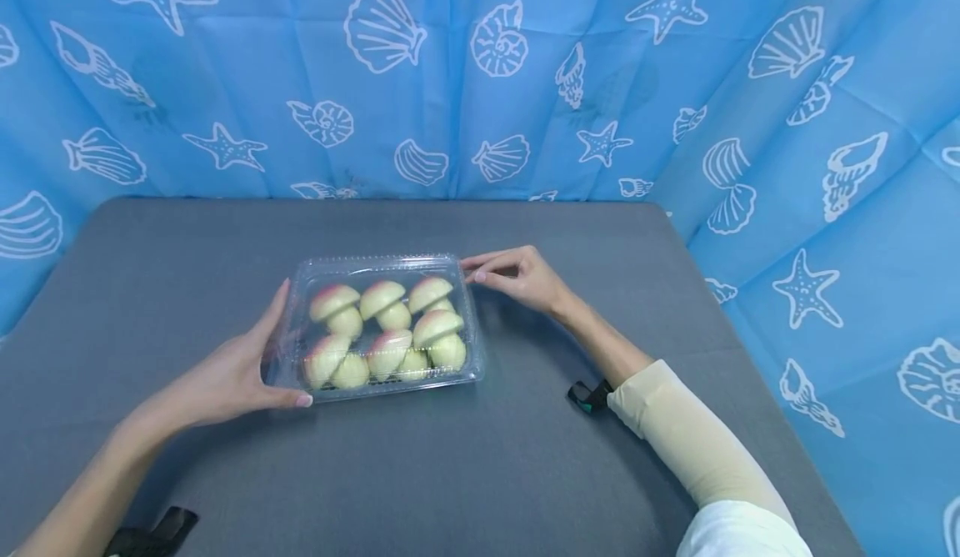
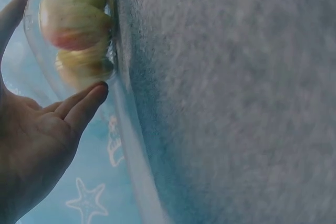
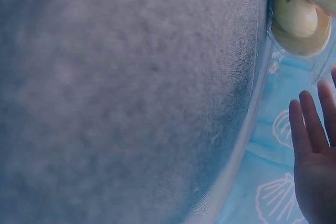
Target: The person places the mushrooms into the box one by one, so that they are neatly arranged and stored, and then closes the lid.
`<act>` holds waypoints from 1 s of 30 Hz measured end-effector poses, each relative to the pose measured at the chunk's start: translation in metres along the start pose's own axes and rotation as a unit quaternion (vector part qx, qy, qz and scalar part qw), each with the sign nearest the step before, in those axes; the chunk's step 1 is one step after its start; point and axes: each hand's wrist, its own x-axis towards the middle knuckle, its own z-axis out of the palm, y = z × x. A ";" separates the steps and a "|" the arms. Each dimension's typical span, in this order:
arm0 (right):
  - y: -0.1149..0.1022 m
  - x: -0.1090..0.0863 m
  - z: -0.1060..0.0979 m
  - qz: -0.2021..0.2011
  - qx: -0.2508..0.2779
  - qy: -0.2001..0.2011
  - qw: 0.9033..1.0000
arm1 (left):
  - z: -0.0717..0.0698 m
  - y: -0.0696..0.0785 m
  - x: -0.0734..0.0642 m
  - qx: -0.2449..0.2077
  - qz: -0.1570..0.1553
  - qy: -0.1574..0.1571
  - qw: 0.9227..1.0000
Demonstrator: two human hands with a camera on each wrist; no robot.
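A clear plastic clamshell box [image 1: 480, 348] lies on the grey table with its lid down. Inside it sit several round, pale yellow-green fruits [image 1: 390, 353] with a red blush, also visible as blushed fruits [image 2: 73, 22] in the left wrist view. Along the box's left side spreads my left hand [image 1: 232, 373], its fingers nearly straight and the thumb against the near left corner. My right hand [image 1: 525, 278] pinches the far right corner of the box between thumb and forefinger. In the right wrist view, other fingers [image 3: 307, 124] of that hand extend straight, below the box.
The grey table [image 1: 480, 474] ends at a blue curtain [image 1: 450, 65] printed with white shells and starfish, which hangs behind it and along the right. Black straps [image 1: 588, 396] show at the right forearm, and a similar black strap [image 1: 161, 532] at the left.
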 end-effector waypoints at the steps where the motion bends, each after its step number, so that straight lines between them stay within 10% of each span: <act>1: 0.000 0.000 0.000 -0.004 -0.014 -0.001 1.000 | 0.000 0.000 -0.001 0.004 0.001 -0.003 1.000; 10: -0.003 -0.006 0.002 -0.045 -0.124 -0.006 0.991 | -0.005 0.000 -0.017 -0.013 0.022 -0.034 0.999; 17: -0.012 -0.027 0.009 -0.001 -0.161 -0.030 0.987 | -0.004 0.003 -0.023 -0.030 0.009 -0.023 0.999; 30: -0.034 -0.049 0.026 0.130 -0.050 -0.137 0.981 | 0.000 0.009 -0.024 -0.041 -0.016 0.006 0.999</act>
